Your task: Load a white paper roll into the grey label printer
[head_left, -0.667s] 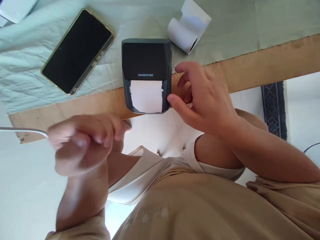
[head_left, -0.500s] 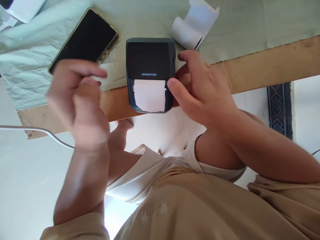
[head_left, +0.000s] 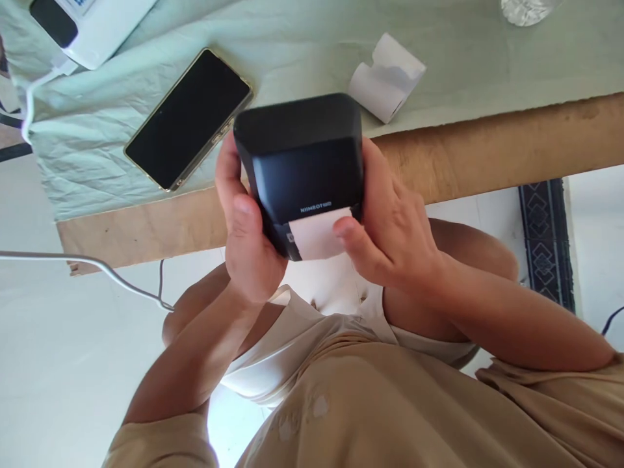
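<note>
A black label printer (head_left: 307, 172) marked NIIMBOT is held between both hands, tilted above the table's front edge. White paper (head_left: 316, 237) sticks out of its slot on the side toward me. My left hand (head_left: 248, 240) is closed around the printer's left side, the thumb along its edge. On the right side, my right hand (head_left: 397, 224) grips it, with the thumb lying over the paper. The fingers behind the printer are partly hidden. A loose roll of white paper (head_left: 385, 81) lies on the cloth just beyond the printer.
A smartphone (head_left: 188, 120) lies on the green cloth (head_left: 468, 71) to the left. Behind it is a white device (head_left: 100, 32) with a cable. A clear plastic object (head_left: 526, 10) shows at the top right. The wooden table edge (head_left: 507, 153) runs below the cloth.
My left hand, which was apart and blurred, now grips the printer's left side. The printer has been lifted and tilted. The view has shifted, showing more of the table's far side.
</note>
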`<move>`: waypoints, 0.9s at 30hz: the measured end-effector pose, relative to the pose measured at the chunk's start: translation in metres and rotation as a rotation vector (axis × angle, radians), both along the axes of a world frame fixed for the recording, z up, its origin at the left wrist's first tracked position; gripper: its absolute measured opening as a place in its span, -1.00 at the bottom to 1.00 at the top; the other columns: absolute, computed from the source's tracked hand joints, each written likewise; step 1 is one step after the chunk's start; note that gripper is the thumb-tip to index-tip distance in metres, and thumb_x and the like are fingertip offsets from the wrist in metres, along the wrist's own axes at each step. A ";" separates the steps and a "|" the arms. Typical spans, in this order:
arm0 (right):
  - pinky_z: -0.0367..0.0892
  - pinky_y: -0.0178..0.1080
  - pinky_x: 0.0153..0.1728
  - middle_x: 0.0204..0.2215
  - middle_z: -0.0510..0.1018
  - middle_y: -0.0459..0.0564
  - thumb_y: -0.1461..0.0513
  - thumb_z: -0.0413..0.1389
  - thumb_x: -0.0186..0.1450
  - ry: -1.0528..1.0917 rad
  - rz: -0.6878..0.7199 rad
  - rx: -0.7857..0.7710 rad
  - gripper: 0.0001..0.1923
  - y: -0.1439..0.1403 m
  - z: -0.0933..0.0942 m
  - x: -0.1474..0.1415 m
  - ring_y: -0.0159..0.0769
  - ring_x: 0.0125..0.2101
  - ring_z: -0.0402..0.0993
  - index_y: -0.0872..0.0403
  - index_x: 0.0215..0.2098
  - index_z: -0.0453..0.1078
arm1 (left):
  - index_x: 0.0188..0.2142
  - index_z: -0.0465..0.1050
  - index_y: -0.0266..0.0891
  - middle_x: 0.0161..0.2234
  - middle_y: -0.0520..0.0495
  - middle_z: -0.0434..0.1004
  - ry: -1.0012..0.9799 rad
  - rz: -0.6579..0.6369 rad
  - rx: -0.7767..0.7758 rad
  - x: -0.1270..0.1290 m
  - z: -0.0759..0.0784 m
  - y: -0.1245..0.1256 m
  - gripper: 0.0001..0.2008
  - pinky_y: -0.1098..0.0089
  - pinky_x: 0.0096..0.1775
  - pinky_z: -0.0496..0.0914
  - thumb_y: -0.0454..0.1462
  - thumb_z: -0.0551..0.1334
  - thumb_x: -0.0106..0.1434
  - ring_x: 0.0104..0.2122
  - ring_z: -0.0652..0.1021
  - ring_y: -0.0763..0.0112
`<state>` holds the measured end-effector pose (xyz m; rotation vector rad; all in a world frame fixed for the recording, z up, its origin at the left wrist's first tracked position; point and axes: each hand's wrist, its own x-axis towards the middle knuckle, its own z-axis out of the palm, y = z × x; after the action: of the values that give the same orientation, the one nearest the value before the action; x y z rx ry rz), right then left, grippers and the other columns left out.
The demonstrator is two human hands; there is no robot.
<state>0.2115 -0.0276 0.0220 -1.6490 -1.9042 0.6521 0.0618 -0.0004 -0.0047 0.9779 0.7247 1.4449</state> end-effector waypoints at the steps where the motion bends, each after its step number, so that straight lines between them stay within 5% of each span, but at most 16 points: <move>1: 0.44 -0.21 -0.28 0.16 0.37 0.19 -0.13 -0.22 0.44 0.067 0.017 -0.012 -0.36 -0.002 0.000 0.001 -0.12 -0.01 0.50 0.06 0.31 -0.08 | 0.18 0.36 -0.10 0.20 0.05 0.45 -0.028 -0.014 -0.003 -0.002 -0.001 0.000 -0.50 0.07 0.46 0.08 0.05 0.19 0.36 0.32 0.35 0.16; 4: 0.44 -0.27 -0.36 0.03 0.44 0.09 -0.07 -0.09 0.42 0.288 0.042 -0.087 -0.43 -0.004 -0.005 0.004 -0.31 -0.21 0.51 0.00 0.26 -0.10 | 0.14 0.45 -0.17 0.17 -0.05 0.50 0.035 -0.121 -0.154 -0.014 -0.006 0.006 -0.51 0.06 0.44 0.13 0.05 0.07 0.43 0.37 0.29 0.09; 7: 0.36 -0.35 -0.52 -0.17 0.47 -0.04 -0.04 0.04 0.36 0.444 0.053 -0.145 -0.41 -0.002 -0.013 0.005 -0.44 -0.43 0.41 -0.01 0.19 -0.11 | 0.00 0.54 -0.17 0.05 -0.08 0.58 0.097 -0.205 -0.138 -0.025 -0.012 0.015 -0.49 -0.06 0.37 0.23 0.12 0.08 0.39 0.36 0.29 -0.03; 13: 0.34 -0.33 -0.54 -0.31 0.39 -0.11 -0.11 0.10 0.35 0.636 0.033 -0.133 -0.44 -0.001 -0.021 0.004 -0.44 -0.47 0.39 -0.10 0.10 -0.07 | -0.03 0.51 -0.22 -0.02 -0.10 0.61 0.018 -0.311 -0.278 -0.029 -0.006 0.022 -0.61 0.05 0.35 0.26 -0.02 0.06 0.45 0.39 0.23 0.11; 20: 0.47 -0.27 -0.49 -0.04 0.44 0.00 -0.18 0.00 0.37 0.645 0.107 -0.222 -0.41 0.004 -0.016 0.012 -0.38 -0.36 0.49 -0.14 0.20 -0.04 | -0.15 0.52 -0.21 -0.17 -0.06 0.60 -0.022 -0.211 -0.308 -0.020 0.006 0.020 -0.67 0.18 0.17 0.44 -0.10 0.05 0.46 0.18 0.48 0.16; 24: 0.43 -0.26 -0.53 0.05 0.40 0.05 -0.17 -0.03 0.38 0.543 0.120 -0.131 -0.45 0.007 -0.015 0.018 -0.47 -0.47 0.40 -0.10 0.18 0.06 | -0.25 0.51 -0.19 -0.38 -0.02 0.54 -0.065 -0.177 -0.312 -0.021 0.005 0.014 -0.70 0.25 -0.01 0.47 -0.12 0.07 0.44 -0.20 0.57 0.28; 27: 0.42 -0.27 -0.52 0.06 0.36 0.05 -0.12 0.06 0.35 0.486 0.090 -0.028 -0.49 0.009 -0.012 0.022 -0.46 -0.42 0.40 -0.09 0.15 0.16 | -0.29 0.48 -0.20 -0.41 -0.02 0.51 -0.088 -0.177 -0.336 -0.023 0.002 0.013 -0.66 0.26 0.00 0.45 -0.09 0.04 0.45 -0.22 0.54 0.30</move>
<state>0.2337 -0.0182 0.0097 -1.2762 -1.6212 1.0142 0.0392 0.0121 -0.0029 0.6951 0.7665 1.1592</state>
